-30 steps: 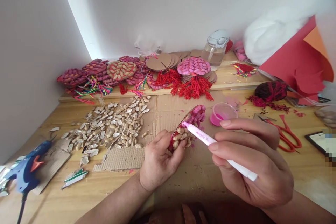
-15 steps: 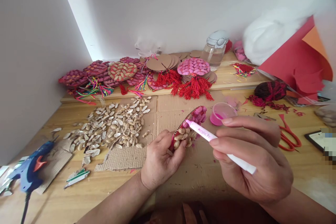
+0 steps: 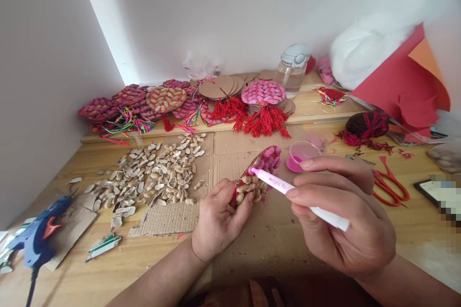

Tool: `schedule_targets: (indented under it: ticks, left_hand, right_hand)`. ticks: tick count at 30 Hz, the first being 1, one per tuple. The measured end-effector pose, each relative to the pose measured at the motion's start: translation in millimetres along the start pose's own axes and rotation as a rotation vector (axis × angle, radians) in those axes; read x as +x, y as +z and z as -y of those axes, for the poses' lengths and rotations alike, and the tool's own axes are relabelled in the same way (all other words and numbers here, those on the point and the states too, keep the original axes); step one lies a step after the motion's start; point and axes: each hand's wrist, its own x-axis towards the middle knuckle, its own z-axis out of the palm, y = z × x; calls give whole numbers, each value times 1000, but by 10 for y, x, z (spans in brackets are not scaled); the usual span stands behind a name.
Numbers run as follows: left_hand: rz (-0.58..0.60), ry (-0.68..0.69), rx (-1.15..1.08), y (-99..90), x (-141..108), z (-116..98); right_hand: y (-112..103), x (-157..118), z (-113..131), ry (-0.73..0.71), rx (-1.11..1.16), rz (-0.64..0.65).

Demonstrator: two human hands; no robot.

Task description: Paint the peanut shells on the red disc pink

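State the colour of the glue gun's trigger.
The trigger is orange-red, best seen in the head view.

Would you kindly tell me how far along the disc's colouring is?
Done: the far shells on the disc look pink.
In hand: the left hand holds it; the right hand puts a marker to it.
Left: the near shells look uncoloured.

Plain pale walls (image 3: pixel 223 14) stand behind and to the left of a light wooden table (image 3: pixel 144 268) with visible grain. A raised wooden ledge (image 3: pixel 309 114) runs along its back, against the wall. A bright vertical strip of light (image 3: pixel 104 29) falls near the corner; the left wall lies in greyer shade.
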Motion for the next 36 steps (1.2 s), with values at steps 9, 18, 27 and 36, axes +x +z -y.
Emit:
schedule_targets:
  ticks: [9, 18, 27, 36]
  left_hand:
    - [-1, -7, -16, 8, -5, 12]
    - [0, -3, -20, 7, -14, 20]
    - [2, -10, -24, 13, -24, 31]
    - [5, -13, -13, 13, -20, 29]
  right_hand:
    - [-21, -15, -11, 14, 15, -3]
    - [16, -11, 54, -9, -5, 54]
    - [19, -4, 59, -1, -11, 53]
    - [-5, 2, -34, 3, -10, -10]
